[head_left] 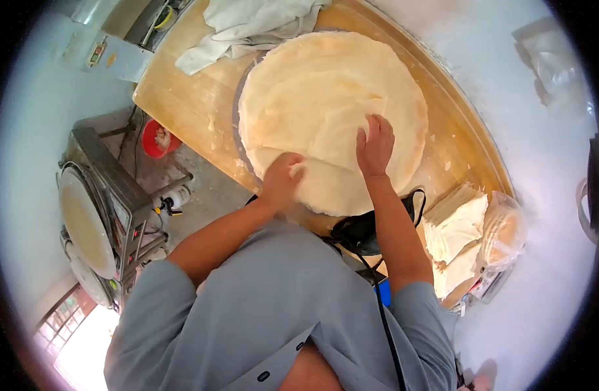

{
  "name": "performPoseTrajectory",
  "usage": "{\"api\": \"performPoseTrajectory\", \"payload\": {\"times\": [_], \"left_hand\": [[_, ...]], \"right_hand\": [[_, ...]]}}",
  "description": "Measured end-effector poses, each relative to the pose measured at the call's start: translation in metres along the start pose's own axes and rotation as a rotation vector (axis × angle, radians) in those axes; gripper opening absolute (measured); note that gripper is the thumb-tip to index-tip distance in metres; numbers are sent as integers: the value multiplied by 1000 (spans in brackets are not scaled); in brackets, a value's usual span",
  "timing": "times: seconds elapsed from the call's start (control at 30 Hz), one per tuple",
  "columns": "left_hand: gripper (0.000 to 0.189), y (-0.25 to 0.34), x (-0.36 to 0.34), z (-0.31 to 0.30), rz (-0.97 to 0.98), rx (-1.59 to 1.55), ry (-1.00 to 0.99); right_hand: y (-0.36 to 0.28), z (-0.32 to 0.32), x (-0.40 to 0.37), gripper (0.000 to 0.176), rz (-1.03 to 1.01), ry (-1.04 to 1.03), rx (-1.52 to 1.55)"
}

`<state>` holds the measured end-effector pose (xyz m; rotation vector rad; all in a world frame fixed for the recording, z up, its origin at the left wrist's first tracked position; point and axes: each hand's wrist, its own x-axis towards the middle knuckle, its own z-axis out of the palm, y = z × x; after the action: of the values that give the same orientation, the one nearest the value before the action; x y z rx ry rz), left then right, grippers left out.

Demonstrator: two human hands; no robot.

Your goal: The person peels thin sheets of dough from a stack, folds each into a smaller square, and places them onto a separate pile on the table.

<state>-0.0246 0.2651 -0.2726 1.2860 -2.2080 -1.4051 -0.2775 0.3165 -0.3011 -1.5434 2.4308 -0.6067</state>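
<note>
A broad, round pile of thin pale flatbread sheets [332,91] lies in front of me, with creases and a folded edge across its near half. My left hand [281,181], slightly blurred, is at the near left rim, its fingers closed on a pale bit of the top sheet. Over the right half of the pile is my right hand [376,146], with the fingers stretched forward and the thumb apart. It holds nothing that I can see, and whether its fingertips touch the sheet is hard to tell.
The pile rests on a wooden table [175,98] with a crumpled white cloth [254,26] behind it. Folded sheets [456,225] and a plastic bag of rounds [503,231] sit at right. A black bag [358,233] is near my waist. Left are a round griddle machine [87,221] and a red bucket [154,148].
</note>
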Motion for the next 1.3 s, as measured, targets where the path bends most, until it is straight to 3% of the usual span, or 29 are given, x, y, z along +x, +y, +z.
{"api": "performPoseTrajectory", "payload": {"times": [0.03,0.07,0.13,0.27,0.4,0.5,0.6,0.67,0.7,0.77,0.8,0.87,0.9,0.97,1.0,1.07,1.13,1.2,1.23,1.3], "left_hand": [[27,-4,0,-6,-331,-211,70],[27,-12,2,-12,-329,-204,70],[19,-25,7,-21,-777,-856,250],[13,-16,19,-24,-809,-1024,399],[10,-26,40,-14,-902,-1071,506],[13,-27,39,-12,-919,-1073,580],[14,-29,35,-8,-807,-1065,617],[16,-16,31,-6,-585,-799,657],[16,-11,31,-5,-577,-789,645],[14,-1,30,0,-62,-422,518],[14,13,31,0,-55,-418,505],[14,49,39,2,488,28,323],[14,57,43,10,498,29,312],[16,68,50,27,444,215,-76],[16,64,55,35,451,214,-86],[15,48,68,52,377,339,-356],[16,48,78,50,349,295,-419],[18,43,84,47,316,255,-481],[19,39,86,47,379,227,-391],[22,33,92,43,511,288,-284]], "right_hand": [[-3,0,1,57,-5,86,1],[-4,1,2,60,-11,174,2],[-2,15,3,63,-7,147,-80],[1,32,3,71,27,42,-249],[-25,15,-7,67,55,107,-312],[-59,13,-36,56,-106,-8,-5],[-96,14,-65,53,-147,-170,48],[-103,20,-77,54,-133,-156,53],[-104,21,-79,54,-126,-148,52],[-103,22,-82,54,-114,-125,80],[-102,21,-84,55,-116,-112,103],[-93,32,-87,51,-115,-86,115],[-89,38,-89,46,-126,-67,126],[-84,44,-95,41,-159,22,163],[-81,46,-97,35,-207,103,196],[-69,50,-109,37,-198,3,214],[-64,35,-119,39,-187,-100,234],[-61,13,-125,28,-53,54,427],[-61,1,-121,28,-48,55,426],[-57,-16,-107,19,154,144,314]]}}
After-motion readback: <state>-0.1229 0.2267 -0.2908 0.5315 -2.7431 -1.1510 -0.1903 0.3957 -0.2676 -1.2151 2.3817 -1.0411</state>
